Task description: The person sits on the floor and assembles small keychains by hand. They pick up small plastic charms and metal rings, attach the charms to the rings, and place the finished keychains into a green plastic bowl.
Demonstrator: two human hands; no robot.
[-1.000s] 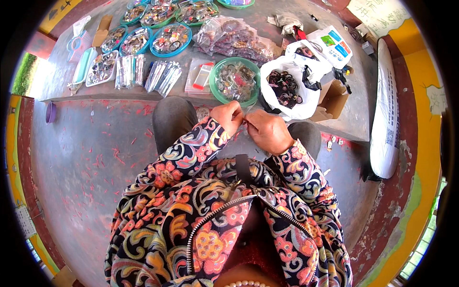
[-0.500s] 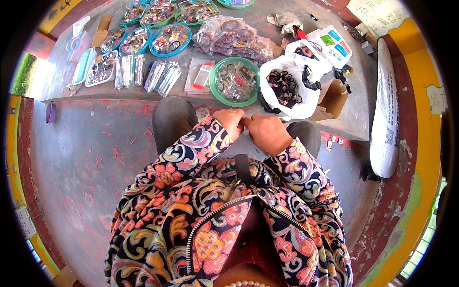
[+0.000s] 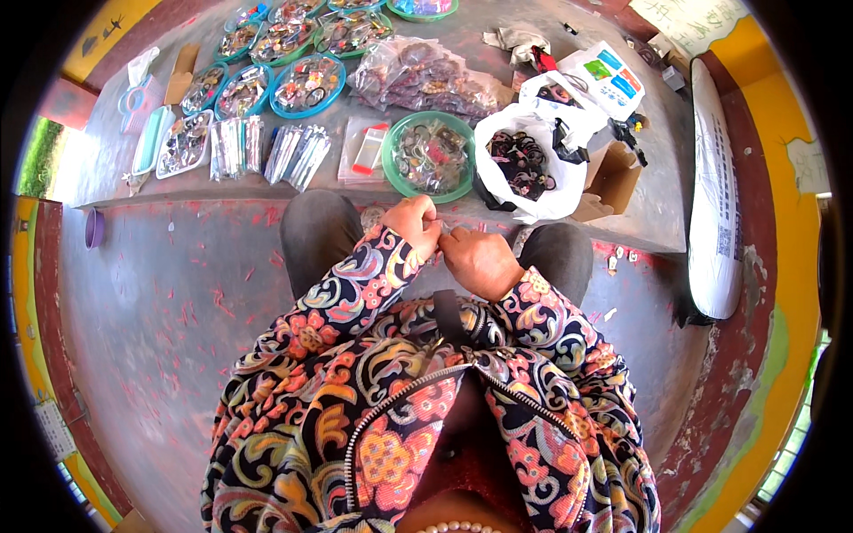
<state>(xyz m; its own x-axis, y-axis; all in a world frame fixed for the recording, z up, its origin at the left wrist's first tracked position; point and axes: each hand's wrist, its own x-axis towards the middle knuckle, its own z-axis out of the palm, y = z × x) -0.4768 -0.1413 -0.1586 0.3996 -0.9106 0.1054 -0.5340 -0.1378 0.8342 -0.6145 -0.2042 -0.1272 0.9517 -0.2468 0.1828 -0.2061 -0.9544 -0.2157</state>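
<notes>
While pinched together on something too small to identify, left hand (image 3: pixel 413 224) touching right hand (image 3: pixel 480 260); green bowl (image 3: pixel 430 156) just beyond, nearer left.

Both forearms, in patterned floral sleeves, come up from below and meet in front of the knees. The left hand (image 3: pixel 414 222) and the right hand (image 3: pixel 478 259) sit just beside each other, fingers curled, fingertips pinched together where the two hands meet.
</notes>
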